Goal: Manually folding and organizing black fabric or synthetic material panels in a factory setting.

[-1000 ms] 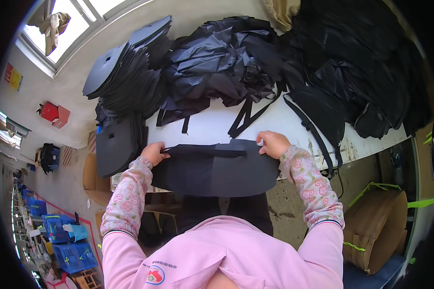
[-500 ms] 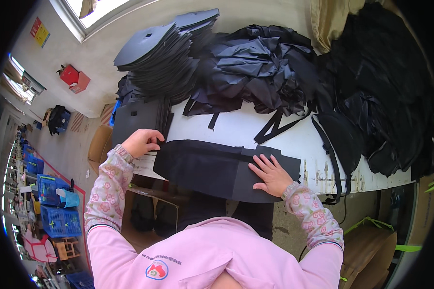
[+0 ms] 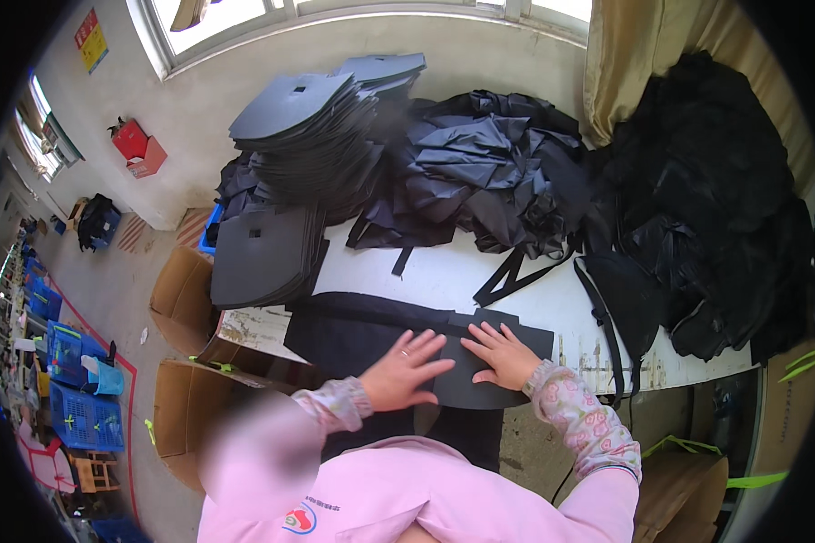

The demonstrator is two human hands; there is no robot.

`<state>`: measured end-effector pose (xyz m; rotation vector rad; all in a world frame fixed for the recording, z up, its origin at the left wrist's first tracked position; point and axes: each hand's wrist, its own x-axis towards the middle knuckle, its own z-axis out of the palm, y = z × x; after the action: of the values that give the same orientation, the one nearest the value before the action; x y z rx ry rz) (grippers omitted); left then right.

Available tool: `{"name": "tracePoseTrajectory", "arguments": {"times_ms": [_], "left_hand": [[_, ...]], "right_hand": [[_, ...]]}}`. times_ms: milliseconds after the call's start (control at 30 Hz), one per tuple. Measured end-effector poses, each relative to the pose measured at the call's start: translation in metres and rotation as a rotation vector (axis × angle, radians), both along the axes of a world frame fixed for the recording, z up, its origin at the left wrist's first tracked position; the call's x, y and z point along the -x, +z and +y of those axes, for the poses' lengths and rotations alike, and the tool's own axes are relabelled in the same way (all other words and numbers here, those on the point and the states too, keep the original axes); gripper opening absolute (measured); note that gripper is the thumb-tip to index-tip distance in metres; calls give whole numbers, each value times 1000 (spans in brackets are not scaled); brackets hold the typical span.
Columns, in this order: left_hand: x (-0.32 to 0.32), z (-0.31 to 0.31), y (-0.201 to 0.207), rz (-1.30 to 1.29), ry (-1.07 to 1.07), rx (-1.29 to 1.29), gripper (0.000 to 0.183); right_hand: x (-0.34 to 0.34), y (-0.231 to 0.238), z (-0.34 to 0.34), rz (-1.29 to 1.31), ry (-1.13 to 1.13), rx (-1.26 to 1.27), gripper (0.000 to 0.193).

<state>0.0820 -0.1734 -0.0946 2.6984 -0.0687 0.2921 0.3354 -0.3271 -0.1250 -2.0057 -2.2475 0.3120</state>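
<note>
A black fabric piece (image 3: 328, 333) lies along the near edge of a white table (image 3: 430, 271). On or partly inside its right end is a stiff dark grey sheet (image 3: 536, 342) with a stepped far edge; the overlap is hard to make out. My left hand (image 3: 406, 369), fingers spread, is over the middle of the fabric, beside the sheet's left part. Flat on the grey sheet rests my right hand (image 3: 503, 355), its fingers apart. Neither hand grips anything.
Tall stacks of grey sheets (image 3: 285, 104) stand at the back left. Crumpled black fabric (image 3: 480, 163) is heaped behind the work, with a loose strap (image 3: 521, 282) in front. Black bags (image 3: 715, 208) pile up at right. Cardboard boxes (image 3: 179, 294) stand left of the table.
My left hand has left the fabric's left end and moved right, close to my right hand, its fingers now spread. My right hand stays on the grey sheet. The view has tilted upward.
</note>
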Motion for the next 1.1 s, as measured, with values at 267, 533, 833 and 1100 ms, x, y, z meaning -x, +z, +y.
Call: {"name": "tracePoseTrajectory", "arguments": {"times_ms": [267,533,833,1100], "left_hand": [[-28,-31,-58,285,82,-79,87],[-27,-32,-58,192,92,32,82],[-36,29,-12,-250,395,1990,58],[-47,37,-18,-174,457,1756,54]], "right_hand": [[-65,55,144,393,-679,-409,40],[-75,29,175,252,-886,-462,20],[73,55,50,289,-185,-687,12],[96,35,-2,382,17,-371,18]]}}
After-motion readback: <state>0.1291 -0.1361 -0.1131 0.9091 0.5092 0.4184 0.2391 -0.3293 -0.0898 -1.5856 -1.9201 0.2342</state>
